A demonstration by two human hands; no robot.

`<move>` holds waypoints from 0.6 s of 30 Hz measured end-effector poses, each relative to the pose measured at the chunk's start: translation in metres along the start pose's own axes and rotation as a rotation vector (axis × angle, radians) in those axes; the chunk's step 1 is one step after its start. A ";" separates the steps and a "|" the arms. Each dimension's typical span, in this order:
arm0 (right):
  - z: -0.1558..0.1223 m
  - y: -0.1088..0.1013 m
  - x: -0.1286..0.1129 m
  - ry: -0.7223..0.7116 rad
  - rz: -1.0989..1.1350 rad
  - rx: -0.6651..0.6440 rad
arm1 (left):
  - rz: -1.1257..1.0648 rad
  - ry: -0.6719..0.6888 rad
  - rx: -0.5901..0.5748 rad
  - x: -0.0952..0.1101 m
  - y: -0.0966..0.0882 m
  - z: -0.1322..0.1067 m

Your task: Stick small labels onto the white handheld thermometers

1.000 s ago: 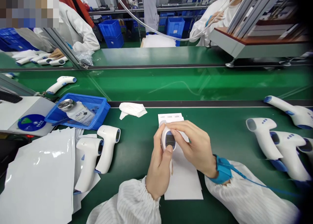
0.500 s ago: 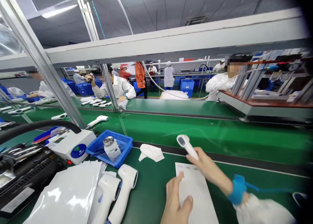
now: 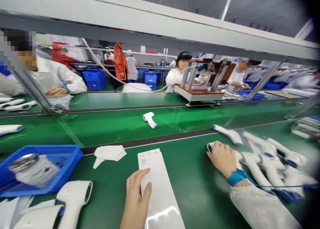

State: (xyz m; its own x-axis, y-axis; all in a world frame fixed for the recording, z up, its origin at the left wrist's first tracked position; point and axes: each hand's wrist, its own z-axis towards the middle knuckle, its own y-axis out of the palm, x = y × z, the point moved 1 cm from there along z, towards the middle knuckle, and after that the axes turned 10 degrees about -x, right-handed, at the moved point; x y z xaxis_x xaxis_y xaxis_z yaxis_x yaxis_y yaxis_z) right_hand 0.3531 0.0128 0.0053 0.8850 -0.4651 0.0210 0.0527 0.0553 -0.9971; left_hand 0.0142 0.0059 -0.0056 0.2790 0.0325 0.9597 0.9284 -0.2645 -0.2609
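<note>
Thermometer (image 3: 210,146) beneath right hand (image 3: 223,158) (perhaps held)

Factory: long green belt (image 3: 112,129), white-coated workers (image 3: 61,72).

At four o'clock, a loose white sleeve (image 3: 260,202) is gathering at its cuff behind the bare right hand (image 3: 223,158). A bright blue band (image 3: 236,177) is circling the wrist, its thin blue cord (image 3: 282,186) trailing toward three o'clock.
</note>
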 end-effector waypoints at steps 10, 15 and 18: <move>-0.009 0.002 -0.013 -0.063 0.173 -0.144 | -0.012 -0.087 -0.119 0.014 0.000 -0.008; -0.062 -0.017 -0.098 -0.416 0.519 -0.327 | -0.292 0.026 -0.137 0.017 0.019 -0.012; -0.106 -0.038 -0.140 -0.733 0.938 -0.511 | -0.572 -0.011 -0.095 0.020 0.022 -0.011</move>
State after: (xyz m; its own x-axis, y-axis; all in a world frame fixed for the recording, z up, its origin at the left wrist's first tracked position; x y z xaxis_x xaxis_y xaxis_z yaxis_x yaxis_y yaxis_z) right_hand 0.1784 -0.0182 0.0326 0.5418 0.1655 -0.8240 -0.7598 -0.3228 -0.5644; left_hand 0.0372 -0.0098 0.0092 -0.2574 0.2059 0.9441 0.9066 -0.2867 0.3097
